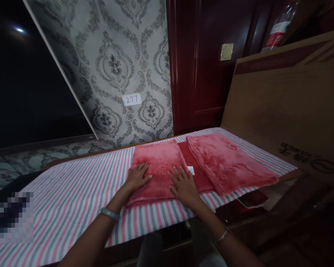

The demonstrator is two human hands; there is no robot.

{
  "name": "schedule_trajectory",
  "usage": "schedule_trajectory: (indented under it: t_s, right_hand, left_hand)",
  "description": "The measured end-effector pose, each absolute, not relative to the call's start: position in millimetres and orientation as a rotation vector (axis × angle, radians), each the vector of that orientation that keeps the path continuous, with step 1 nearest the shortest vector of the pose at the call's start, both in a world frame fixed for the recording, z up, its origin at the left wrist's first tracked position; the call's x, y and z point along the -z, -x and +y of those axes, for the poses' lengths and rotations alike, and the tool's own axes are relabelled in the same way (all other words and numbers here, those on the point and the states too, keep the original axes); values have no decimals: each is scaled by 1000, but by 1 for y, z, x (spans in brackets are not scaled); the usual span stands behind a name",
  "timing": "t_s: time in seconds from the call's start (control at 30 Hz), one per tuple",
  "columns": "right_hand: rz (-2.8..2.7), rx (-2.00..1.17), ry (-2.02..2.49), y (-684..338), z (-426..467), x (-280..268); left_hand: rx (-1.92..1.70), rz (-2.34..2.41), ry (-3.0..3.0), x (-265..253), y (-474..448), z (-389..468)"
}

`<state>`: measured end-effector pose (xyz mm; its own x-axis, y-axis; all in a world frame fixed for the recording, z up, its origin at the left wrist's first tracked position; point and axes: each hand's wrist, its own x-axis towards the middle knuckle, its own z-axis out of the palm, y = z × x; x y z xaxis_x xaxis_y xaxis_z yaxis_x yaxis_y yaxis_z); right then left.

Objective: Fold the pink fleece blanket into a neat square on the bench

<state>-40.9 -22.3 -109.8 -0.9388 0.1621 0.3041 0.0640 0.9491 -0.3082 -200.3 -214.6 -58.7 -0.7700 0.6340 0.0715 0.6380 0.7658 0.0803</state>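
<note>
A plush pink-red cloth (158, 157), folded in layers, lies on the striped sheet (80, 189). My left hand (138, 177) rests flat on its left part, fingers spread. Near its right edge my right hand (185, 187) presses down, also with fingers apart. To the right, the cloth's other fluffy part (231, 163) is folded over, with a smoother dark red strip (196, 163) showing between the two. A small white tag (190, 170) sticks out beside my right fingertips. I cannot tell whether both plush parts are one piece.
A large cardboard box (278, 100) stands at the right, with a plastic bottle (278, 29) behind its top edge. A dark television screen (36, 81) is at the left. The patterned wall (114, 66) bears a paper marked 277 (131, 99). A dark red door (200, 74) is behind.
</note>
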Motion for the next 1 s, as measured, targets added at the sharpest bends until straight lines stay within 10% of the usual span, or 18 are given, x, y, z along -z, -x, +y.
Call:
schedule_trajectory:
  t_s: [0.5, 1.0]
  right_hand:
    - [-2668, -556, 123, 42, -22, 118]
    - [-2690, -700, 112, 38, -26, 117]
  left_hand:
    - [170, -2933, 1273, 46, 275, -27]
    - [79, -2802, 1344, 82, 294, -15]
